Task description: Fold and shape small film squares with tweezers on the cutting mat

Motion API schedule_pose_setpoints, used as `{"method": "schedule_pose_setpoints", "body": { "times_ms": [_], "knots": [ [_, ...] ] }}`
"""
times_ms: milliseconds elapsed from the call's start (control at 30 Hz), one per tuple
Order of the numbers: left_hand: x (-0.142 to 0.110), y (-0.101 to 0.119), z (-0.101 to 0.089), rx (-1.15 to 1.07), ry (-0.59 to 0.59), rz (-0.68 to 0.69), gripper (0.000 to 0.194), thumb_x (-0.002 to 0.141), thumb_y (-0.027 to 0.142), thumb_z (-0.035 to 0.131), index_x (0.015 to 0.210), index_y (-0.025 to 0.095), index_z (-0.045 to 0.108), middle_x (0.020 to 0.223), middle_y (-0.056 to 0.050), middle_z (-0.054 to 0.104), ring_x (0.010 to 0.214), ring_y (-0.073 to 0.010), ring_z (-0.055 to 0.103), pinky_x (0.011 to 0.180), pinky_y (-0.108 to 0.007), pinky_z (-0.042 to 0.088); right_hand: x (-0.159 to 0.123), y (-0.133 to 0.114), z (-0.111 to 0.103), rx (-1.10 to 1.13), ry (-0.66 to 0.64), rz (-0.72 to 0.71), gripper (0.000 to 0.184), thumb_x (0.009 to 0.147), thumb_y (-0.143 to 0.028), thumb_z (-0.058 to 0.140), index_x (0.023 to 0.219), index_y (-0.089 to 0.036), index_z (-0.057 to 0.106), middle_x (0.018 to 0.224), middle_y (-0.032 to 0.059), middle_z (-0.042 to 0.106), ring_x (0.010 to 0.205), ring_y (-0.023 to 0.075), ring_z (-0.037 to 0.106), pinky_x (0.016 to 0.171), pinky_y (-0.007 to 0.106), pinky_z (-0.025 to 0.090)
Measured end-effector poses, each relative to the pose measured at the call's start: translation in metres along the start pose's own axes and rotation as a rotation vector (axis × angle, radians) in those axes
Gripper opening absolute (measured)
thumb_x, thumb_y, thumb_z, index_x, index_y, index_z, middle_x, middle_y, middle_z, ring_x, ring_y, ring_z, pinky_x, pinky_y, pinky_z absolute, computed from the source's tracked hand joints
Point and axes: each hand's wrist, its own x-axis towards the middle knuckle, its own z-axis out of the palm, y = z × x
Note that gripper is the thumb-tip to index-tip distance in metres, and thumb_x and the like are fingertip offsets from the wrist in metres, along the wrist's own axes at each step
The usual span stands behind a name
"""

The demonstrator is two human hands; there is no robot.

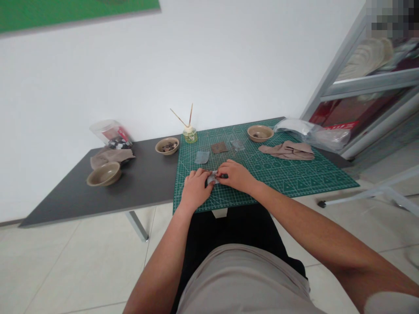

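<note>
A small pale grey, crinkled piece [213, 177] lies low over the green cutting mat, between my two hands. My left hand [195, 186] holds its left side between thumb and fingers. From the right, my right hand [238, 176] pinches at the piece's right side; its fingertips partly cover it, so anything smaller there is hidden. Just beyond the hands are a light blue-grey square [202, 157], a brown square [219, 148] and a clear plastic piece [237, 145], all flat on the mat.
The green cutting mat [278, 174] covers the table's right part. A bowl of small dark bits [157, 148], a glass jar with sticks [190, 136], another bowl [252, 134] and a brown cloth [288, 150] stand around. Leftward are a bowl [93, 179], cloth [109, 156] and plastic container [104, 129].
</note>
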Motion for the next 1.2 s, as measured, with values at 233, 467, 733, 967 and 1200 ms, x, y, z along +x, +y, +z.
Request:
{"method": "schedule_pose_setpoints", "body": {
  "times_ms": [233, 467, 733, 967, 1200],
  "knots": [
    [0.0, 0.004, -0.004, 0.048, -0.043, -0.032, 0.035, 0.093, 0.039, 0.052, 0.123, 0.025, 0.061, 0.122, -0.006, 0.061, 0.108, -0.0252, 0.052, 0.09, -0.04, 0.043, 0.005, -0.004, 0.001, 0.032, -0.019, -0.013, 0.004, 0.083, -0.021, 0.071, 0.081, -0.018, 0.072, 0.089, 0.0038, 0.071, 0.086, 0.0192, 0.056, 0.085, 0.032, 0.041],
    [-0.001, 0.003, -0.002, 0.051, -0.038, -0.022, 0.036, 0.093, 0.038, 0.05, 0.125, 0.025, 0.06, 0.125, -0.006, 0.06, 0.111, -0.0253, 0.051, 0.092, -0.04, 0.042, 0.0, 0.005, -0.002, 0.039, 0.007, 0.023, 0.005, 0.083, -0.022, 0.071, 0.079, -0.019, 0.072, 0.088, 0.003, 0.07, 0.086, 0.0194, 0.055, 0.083, 0.033, 0.041],
    [-0.001, 0.003, -0.004, 0.041, -0.042, -0.026, 0.034, 0.092, 0.036, 0.052, 0.122, 0.024, 0.062, 0.123, -0.005, 0.062, 0.108, -0.0248, 0.052, 0.091, -0.039, 0.042, 0.006, -0.008, 0.008, 0.064, -0.003, -0.014, 0.005, 0.083, -0.021, 0.07, 0.079, -0.018, 0.071, 0.087, 0.0032, 0.069, 0.086, 0.0186, 0.055, 0.084, 0.032, 0.04],
    [-0.001, 0.004, -0.005, 0.045, -0.052, -0.019, 0.037, 0.092, 0.036, 0.052, 0.125, 0.025, 0.06, 0.125, -0.006, 0.061, 0.112, -0.0254, 0.05, 0.091, -0.04, 0.041, 0.0, 0.0, -0.001, 0.032, -0.005, 0.032, 0.007, 0.083, -0.022, 0.071, 0.077, -0.018, 0.071, 0.085, 0.0031, 0.069, 0.085, 0.0189, 0.055, 0.083, 0.033, 0.04],
    [-0.002, 0.007, -0.005, 0.079, -0.038, -0.03, 0.032, 0.093, 0.032, 0.048, 0.121, 0.024, 0.06, 0.123, -0.006, 0.061, 0.109, -0.0252, 0.051, 0.088, -0.04, 0.042, 0.012, -0.008, 0.003, 0.049, -0.014, 0.042, 0.006, 0.083, -0.02, 0.069, 0.077, -0.018, 0.07, 0.085, 0.0032, 0.069, 0.084, 0.0189, 0.054, 0.083, 0.031, 0.038]
  ]
}}
